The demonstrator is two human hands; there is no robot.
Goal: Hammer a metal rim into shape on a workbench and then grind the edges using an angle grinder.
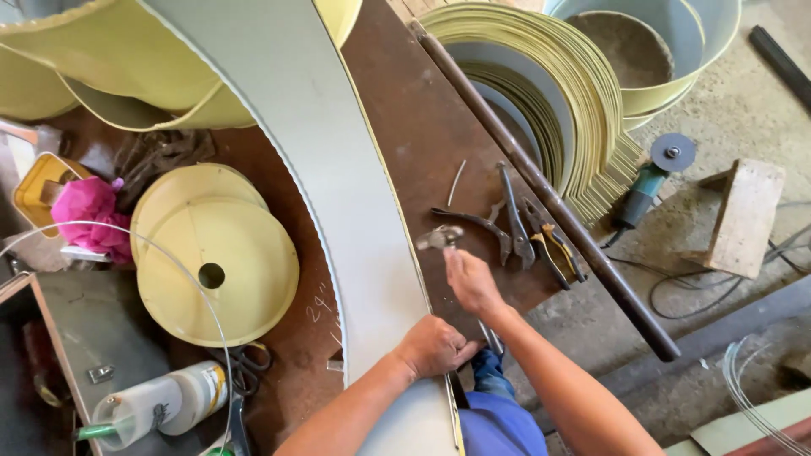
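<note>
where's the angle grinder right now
In the head view, the angle grinder lies on the concrete floor at upper right, off the far side of the workbench, between the fanned stack of curved metal strips and a wooden block.

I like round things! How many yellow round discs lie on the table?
2: a top disc with a hole and another disc peeking out beneath it. More may hide underneath.

- A metalworking workshop, centred on a worn brown steel workbench (422,127).
- On it: dark steel pliers and snips (515,232).
- Beside it: stacked curved yellow sheet-metal strips (583,110), teal angle grinder (646,186) on concrete floor.
</note>
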